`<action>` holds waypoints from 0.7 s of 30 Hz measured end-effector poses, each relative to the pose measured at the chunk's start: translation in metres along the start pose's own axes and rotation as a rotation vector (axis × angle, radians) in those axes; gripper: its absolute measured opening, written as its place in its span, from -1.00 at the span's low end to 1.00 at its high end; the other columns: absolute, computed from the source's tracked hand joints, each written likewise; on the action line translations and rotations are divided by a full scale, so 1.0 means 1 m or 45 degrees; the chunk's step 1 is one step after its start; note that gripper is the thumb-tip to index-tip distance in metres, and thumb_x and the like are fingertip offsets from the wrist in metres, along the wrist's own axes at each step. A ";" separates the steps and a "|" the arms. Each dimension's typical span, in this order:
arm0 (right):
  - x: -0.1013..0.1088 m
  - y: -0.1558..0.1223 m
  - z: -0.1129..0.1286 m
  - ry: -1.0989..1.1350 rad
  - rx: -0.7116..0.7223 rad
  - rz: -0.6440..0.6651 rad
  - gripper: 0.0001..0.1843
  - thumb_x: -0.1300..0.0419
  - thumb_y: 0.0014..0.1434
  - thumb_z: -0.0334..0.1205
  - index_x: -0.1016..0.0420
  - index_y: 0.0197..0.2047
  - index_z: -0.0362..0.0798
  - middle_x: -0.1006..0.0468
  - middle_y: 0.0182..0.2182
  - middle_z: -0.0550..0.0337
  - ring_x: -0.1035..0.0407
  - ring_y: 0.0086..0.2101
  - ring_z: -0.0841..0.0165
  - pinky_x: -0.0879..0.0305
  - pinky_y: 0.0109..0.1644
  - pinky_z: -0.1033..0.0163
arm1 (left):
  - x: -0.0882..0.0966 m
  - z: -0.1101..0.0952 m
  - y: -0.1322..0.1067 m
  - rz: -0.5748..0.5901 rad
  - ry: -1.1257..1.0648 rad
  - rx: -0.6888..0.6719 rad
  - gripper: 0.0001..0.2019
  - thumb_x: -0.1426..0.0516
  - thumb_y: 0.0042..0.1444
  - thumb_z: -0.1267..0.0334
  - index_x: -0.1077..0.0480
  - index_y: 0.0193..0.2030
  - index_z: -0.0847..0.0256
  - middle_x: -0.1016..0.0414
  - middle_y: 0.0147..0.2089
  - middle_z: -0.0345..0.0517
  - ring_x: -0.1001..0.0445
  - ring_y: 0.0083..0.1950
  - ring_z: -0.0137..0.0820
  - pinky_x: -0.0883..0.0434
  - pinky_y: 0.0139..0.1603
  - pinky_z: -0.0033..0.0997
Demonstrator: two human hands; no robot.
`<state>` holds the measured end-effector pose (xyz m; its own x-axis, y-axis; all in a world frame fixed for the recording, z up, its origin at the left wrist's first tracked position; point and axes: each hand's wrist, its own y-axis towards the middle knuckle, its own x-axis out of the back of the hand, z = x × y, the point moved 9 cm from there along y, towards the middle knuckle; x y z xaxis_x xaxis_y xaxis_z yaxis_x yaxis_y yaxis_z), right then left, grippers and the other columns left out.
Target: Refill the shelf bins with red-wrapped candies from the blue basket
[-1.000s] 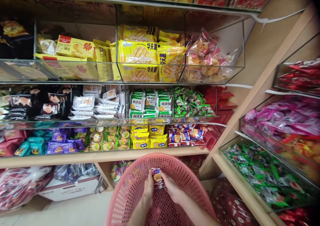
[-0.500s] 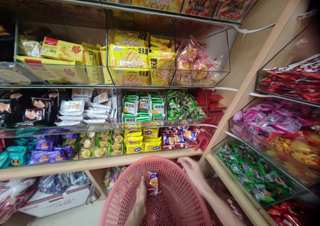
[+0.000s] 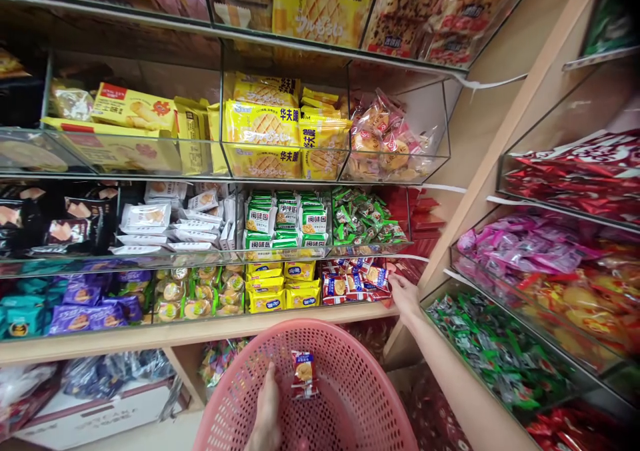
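Note:
A pink perforated plastic basket (image 3: 367, 378) sits low in front of me. Inside it lie red-and-blue biscuit packets (image 3: 303, 372), seemingly overlapping. My left hand (image 3: 265, 408) is in the basket just left of these packets, fingers stretched out and holding nothing visible. Beyond the basket, my right hand (image 3: 406, 296) reaches to the right end of a bottom-row bin. Its fingertips are closed at the edge of another red-and-blue biscuit packet (image 3: 376, 276); part of the grip is hidden. More of the same packets (image 3: 345, 284) fill that bin.
Clear-walled bins hold yellow packets (image 3: 285, 296), green-and-white packets (image 3: 285, 219) and yellow waffle packs (image 3: 267, 128). A wooden shelf edge (image 3: 210, 334) runs behind the basket. On the right, angled shelves carry green sweets (image 3: 495, 344) and pink-wrapped ones (image 3: 525, 238). A white carton (image 3: 95, 414) stands lower left.
My right hand has moved from above the basket's right rim up to the bin of red-and-blue packets. My left hand remains in the basket, slightly farther left of the packets. The view has shifted slightly.

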<state>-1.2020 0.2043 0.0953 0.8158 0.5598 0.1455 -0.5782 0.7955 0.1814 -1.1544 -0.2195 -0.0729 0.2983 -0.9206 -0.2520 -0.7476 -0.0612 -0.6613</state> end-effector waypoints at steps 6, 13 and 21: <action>0.001 -0.002 -0.003 0.092 0.016 -0.015 -0.55 -0.19 -0.15 0.11 -0.52 -0.36 -0.13 -0.59 -0.40 0.07 -0.45 -0.35 0.25 -0.36 -0.23 0.20 | -0.001 -0.001 -0.005 -0.006 0.032 0.047 -0.57 0.04 0.24 0.09 -0.36 0.12 0.30 -0.53 -0.02 0.09 -0.52 -0.02 -0.28 -0.34 0.13 -0.28; -0.002 -0.007 -0.003 0.228 -0.055 -0.025 -0.55 -0.25 -0.21 0.15 -0.43 -0.41 -0.08 -0.55 -0.49 0.11 -0.45 -0.42 0.27 -0.40 -0.37 0.23 | 0.001 0.001 -0.001 -0.002 -0.055 0.067 -0.53 0.04 0.26 0.12 -0.25 0.19 0.42 -0.43 0.11 0.18 -0.48 0.05 -0.30 -0.37 0.10 -0.36; 0.019 -0.008 0.001 0.387 -0.129 -0.083 -0.58 -0.32 -0.26 0.07 -0.42 -0.42 -0.06 -0.51 -0.55 0.22 -0.43 -0.48 0.34 -0.41 -0.40 0.23 | 0.001 0.000 0.002 -0.013 -0.005 0.051 -0.53 0.06 0.26 0.08 -0.27 0.18 0.36 -0.39 0.15 0.14 -0.49 0.04 -0.30 -0.40 0.05 -0.36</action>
<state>-1.1821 0.2081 0.0974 0.8266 0.5386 -0.1634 -0.5328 0.8423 0.0810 -1.1557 -0.2204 -0.0745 0.3080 -0.9186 -0.2474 -0.7201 -0.0552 -0.6917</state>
